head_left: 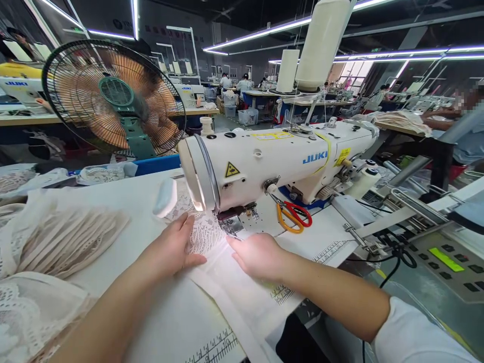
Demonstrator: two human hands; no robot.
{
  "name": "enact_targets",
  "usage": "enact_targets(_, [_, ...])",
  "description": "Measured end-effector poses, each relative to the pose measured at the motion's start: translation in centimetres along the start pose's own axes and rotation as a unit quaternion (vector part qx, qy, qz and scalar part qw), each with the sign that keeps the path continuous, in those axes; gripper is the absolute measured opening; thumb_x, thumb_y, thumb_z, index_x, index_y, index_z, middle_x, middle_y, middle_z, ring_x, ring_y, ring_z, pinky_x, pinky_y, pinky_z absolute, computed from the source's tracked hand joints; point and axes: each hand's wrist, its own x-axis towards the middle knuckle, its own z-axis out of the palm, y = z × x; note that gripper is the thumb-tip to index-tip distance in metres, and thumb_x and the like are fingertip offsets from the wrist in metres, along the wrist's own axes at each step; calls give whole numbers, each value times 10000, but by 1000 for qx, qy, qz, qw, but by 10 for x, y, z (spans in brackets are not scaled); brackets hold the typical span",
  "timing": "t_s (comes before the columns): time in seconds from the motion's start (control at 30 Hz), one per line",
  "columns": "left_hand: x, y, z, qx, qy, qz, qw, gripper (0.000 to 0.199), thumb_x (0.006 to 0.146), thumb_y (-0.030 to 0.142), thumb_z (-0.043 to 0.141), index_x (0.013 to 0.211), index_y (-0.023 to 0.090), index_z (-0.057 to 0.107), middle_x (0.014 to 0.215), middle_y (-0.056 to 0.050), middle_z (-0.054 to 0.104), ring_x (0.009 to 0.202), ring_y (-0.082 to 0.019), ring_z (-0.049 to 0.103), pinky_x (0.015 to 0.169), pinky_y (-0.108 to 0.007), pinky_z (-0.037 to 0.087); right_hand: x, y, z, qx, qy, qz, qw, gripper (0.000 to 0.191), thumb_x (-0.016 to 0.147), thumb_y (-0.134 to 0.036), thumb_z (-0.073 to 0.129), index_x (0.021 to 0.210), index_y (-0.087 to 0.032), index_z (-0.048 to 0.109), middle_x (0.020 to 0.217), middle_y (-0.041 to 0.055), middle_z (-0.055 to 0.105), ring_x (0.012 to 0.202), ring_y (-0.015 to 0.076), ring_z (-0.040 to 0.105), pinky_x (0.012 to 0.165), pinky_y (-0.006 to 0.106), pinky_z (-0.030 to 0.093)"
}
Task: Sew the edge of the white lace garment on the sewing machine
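A white sewing machine [242, 161] stands over the table, its lamp lighting a piece of white lace fabric [206, 234] at the needle area. My left hand [172, 247] rests on the lace left of the needle, thumb and fingers spread apart. Just right of and nearer than the presser foot, my right hand [259, 256] is closed on the fabric's edge, with a thin metal tip showing by its fingers. A plain white strip of the fabric hangs toward the table's front edge. Scissors with red and orange handles [295, 217] lie beside the machine's base.
Stacked lace pieces [71, 242] cover the table's left side. A large fan [113, 98] stands behind at the left. Thread cones [321, 43] rise behind the machine. A control panel [449, 262] and metal rods are at the right. Other people sit farther back.
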Motion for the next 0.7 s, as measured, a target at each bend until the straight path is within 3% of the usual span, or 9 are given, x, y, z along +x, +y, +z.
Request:
enact_targets(0.17, [7,-10,4,-45,27,2,999,977,678,480,625,1456,78,191,1545,-180,148,1406,-315,187,1114,-381,288,-1,3,6,20,22,-13,999,475,940,-319,349,1398,-202,385,870,106,698,786,287,657,558,317,408])
enact_targets(0.53, [9,-11,0,-60,30,-24,997,910,732,527,498,1445,53,189,1531,-183,159,1365,-330,273,1057,-391,345,-5,14,17,64,73,-49,994,425,925,-316,351,1310,-209,495,903,88,700,811,266,642,582,313,389])
enact_targets(0.7, [5,-10,-3,-42,39,-28,998,877,734,534,503,1443,98,228,1521,-161,229,1352,-321,306,1036,-394,365,-16,40,16,115,103,-101,983,338,917,-304,383,1153,-229,613,952,51,694,873,217,619,662,286,407])
